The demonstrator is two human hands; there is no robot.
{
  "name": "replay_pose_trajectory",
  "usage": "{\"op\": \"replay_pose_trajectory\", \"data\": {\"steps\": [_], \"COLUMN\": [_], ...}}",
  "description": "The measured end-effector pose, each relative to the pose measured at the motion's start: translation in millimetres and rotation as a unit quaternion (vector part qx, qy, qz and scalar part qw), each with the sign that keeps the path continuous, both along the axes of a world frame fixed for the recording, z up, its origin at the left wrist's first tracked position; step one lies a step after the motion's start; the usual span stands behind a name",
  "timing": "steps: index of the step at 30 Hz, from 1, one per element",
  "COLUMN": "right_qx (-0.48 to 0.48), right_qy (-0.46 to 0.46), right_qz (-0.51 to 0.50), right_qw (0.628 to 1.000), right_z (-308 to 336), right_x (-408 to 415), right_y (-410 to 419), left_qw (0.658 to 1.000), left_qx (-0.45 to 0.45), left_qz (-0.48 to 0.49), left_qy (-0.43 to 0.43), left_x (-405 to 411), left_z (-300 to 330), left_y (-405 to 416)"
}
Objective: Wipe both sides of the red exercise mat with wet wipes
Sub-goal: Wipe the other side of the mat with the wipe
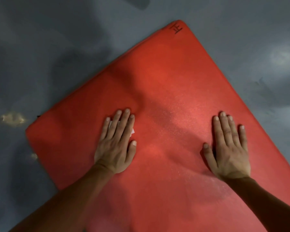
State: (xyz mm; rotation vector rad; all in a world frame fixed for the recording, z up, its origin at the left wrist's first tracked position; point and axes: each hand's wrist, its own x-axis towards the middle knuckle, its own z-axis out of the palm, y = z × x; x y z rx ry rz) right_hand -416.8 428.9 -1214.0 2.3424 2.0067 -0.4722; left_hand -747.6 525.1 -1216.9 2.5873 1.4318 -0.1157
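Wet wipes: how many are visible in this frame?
1. A white wipe lies under the left hand, pressed flat on the mat; only slivers show. The right hand may hide another.

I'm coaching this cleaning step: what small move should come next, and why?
Probably slide the left hand, which presses the wet wipe flat, toward the far corner of the red mat. The right hand lies flat, steadying the mat.

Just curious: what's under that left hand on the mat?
Under the left hand, small bits of a white wet wipe peek out, pressed flat on the red mat. Most of the wipe is covered.
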Motion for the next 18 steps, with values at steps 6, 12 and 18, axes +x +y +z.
{"op": "replay_pose_trajectory", "data": {"steps": [6, 12, 18], "right_qx": [0.021, 0.04, 0.042], "right_qy": [0.002, 0.001, -0.007], "right_qz": [-0.002, 0.003, 0.001], "right_qw": [1.0, 0.999, 0.999], "right_z": [-1, -4, -5], "right_x": [-1, 1, 1], "right_y": [0, -4, -6], "left_qw": [1.0, 1.0, 0.926], "left_qx": [-0.007, 0.007, -0.025], "left_qz": [-0.004, -0.001, -0.375], "left_qy": [-0.006, -0.014, -0.038], "left_x": [-1, 6, 44], "left_z": [-1, 2, 4], "left_y": [0, -11, -52]}}
